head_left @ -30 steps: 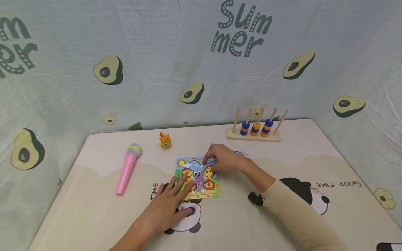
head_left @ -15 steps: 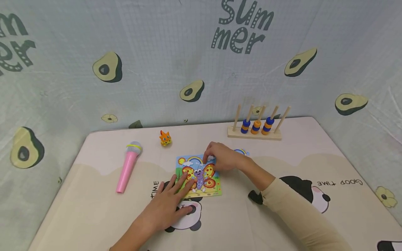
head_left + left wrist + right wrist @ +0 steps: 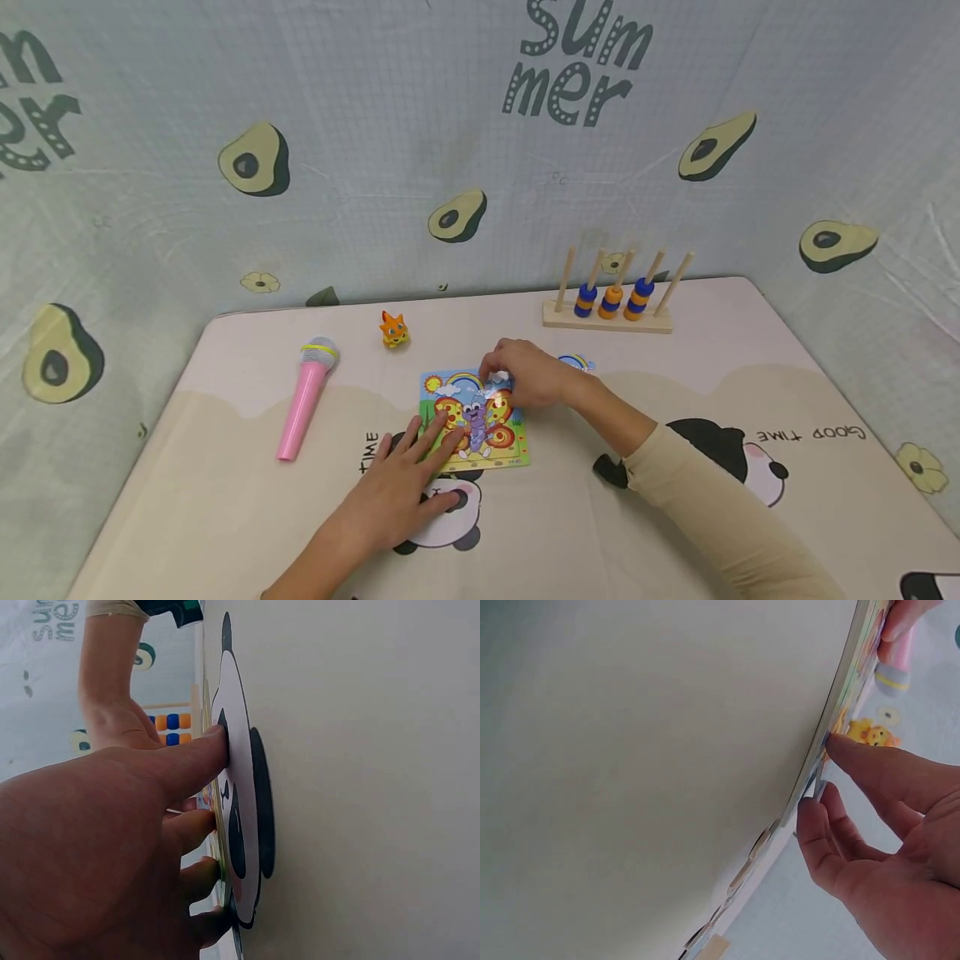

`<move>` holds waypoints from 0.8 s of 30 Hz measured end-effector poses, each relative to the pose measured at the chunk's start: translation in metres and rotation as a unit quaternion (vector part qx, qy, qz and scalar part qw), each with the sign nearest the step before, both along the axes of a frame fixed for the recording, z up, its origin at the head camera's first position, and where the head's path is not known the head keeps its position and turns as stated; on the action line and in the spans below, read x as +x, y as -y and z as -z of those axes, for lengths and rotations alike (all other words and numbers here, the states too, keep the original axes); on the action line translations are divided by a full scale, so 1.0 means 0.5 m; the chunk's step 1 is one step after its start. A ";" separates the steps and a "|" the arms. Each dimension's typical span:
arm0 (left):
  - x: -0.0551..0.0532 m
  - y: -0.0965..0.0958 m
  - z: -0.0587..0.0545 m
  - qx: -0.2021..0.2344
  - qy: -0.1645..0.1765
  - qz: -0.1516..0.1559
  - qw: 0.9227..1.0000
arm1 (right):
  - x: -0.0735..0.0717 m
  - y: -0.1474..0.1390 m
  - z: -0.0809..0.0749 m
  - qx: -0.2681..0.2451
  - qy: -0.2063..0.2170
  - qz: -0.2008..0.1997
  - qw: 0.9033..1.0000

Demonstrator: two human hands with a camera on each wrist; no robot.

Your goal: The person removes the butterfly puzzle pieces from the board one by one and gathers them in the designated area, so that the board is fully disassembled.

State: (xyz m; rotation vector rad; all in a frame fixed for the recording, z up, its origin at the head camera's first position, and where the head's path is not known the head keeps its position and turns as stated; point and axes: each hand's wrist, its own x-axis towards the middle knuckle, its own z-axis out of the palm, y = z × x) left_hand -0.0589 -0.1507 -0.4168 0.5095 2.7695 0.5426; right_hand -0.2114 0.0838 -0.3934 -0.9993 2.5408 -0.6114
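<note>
A square butterfly jigsaw puzzle lies on the table, with a sun and a rainbow along its top. My left hand rests on its lower left side, fingers spread and straight; in the left wrist view its fingertips touch the board's edge. At the upper right corner, my right hand pinches a thin puzzle piece between thumb and fingers. That piece looks slightly tilted off the board and is mostly hidden by the hand in the head view.
Another puzzle piece with a rainbow lies behind the right wrist. A pink toy microphone lies to the left, an orange toy figure stands behind, and a wooden bead rack is at the back right.
My right fingers have shifted slightly left over the puzzle's upper right corner, and a glare now shows on the butterfly's right wing. My left hand stays in place.
</note>
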 end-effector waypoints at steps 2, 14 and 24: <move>0.000 0.000 0.000 -0.001 0.001 0.000 1.000 | 0.000 0.000 -0.002 0.000 0.000 0.001 1.000; 0.003 0.001 -0.006 0.002 -0.001 0.006 1.000 | -0.002 0.004 -0.003 0.007 0.000 0.010 1.000; 0.003 0.002 -0.009 0.003 -0.003 0.010 1.000 | -0.006 0.008 -0.006 0.010 -0.008 0.003 1.000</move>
